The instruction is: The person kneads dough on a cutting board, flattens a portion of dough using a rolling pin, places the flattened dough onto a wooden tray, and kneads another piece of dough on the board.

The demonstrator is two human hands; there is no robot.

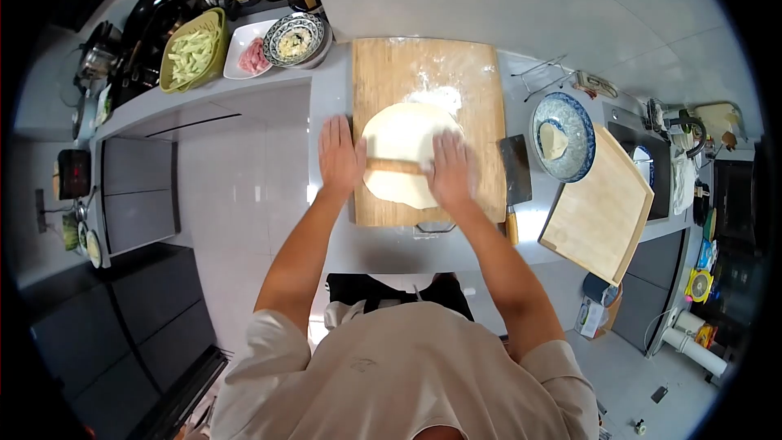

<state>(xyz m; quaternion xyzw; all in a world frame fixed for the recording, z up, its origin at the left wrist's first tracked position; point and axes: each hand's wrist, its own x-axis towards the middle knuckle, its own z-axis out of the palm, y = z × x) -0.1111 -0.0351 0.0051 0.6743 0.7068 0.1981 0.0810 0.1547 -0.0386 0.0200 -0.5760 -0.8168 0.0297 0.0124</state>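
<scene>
A wide round sheet of dough [399,126] lies on a wooden board [383,69]. Across it runs a wooden rolling pin [395,166]. My left hand [340,153] rests flat over the pin's left end, fingers stretched forward. Over the right end lies my right hand [449,165], also flat with straight fingers and slightly blurred by motion. Both palms press on the pin rather than wrapping round it, and they hide its ends. White flour [440,96] is scattered on the board behind the dough.
Right of the board lie a cleaver [516,169], a patterned bowl [580,134] with dough in it, and a wooden tray [599,216]. At back left stand a green basket [220,41] of cut vegetables, a white dish [236,41] of meat and a bowl [321,50] of chopped pieces.
</scene>
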